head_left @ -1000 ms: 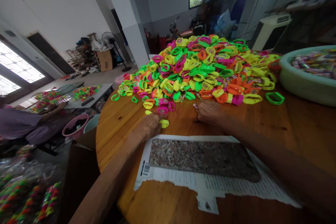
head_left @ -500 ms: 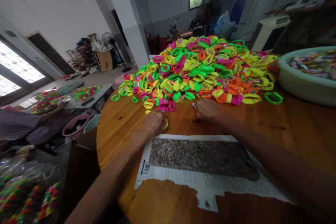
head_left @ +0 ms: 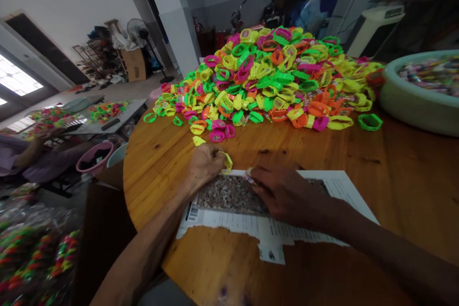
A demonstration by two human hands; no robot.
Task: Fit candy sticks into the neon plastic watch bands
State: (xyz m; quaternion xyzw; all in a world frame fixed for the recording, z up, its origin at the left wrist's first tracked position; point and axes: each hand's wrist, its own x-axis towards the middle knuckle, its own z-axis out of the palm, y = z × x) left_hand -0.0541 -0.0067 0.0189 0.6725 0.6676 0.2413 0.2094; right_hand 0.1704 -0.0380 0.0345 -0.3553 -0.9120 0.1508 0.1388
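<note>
My left hand [head_left: 206, 162] is closed on a yellow plastic ring-shaped piece [head_left: 227, 162], which sticks out on the right of the fingers, near the left end of a speckled stone slab [head_left: 229, 194]. Over the slab, my right hand [head_left: 274, 186] pinches a small wrapped piece [head_left: 249, 176], whitish with coloured marks. The slab lies on a printed paper sheet [head_left: 344, 191] on the round wooden table [head_left: 150, 162]. Beyond both hands rises a big heap of neon plastic pieces [head_left: 272, 76] in yellow, green, orange and pink.
A pale green basin [head_left: 412, 105] with small wrapped pieces stands at the right. At the left, a person [head_left: 36, 158] sits by a lower table [head_left: 122, 114] with more neon pieces, a pink tub [head_left: 95, 158] nearby. Bagged pieces [head_left: 39, 258] lie at the lower left.
My right hand has moved back from the heap's edge to above the slab, holding the small piece. My left hand has lifted slightly, showing more of the yellow piece. The view has tilted down.
</note>
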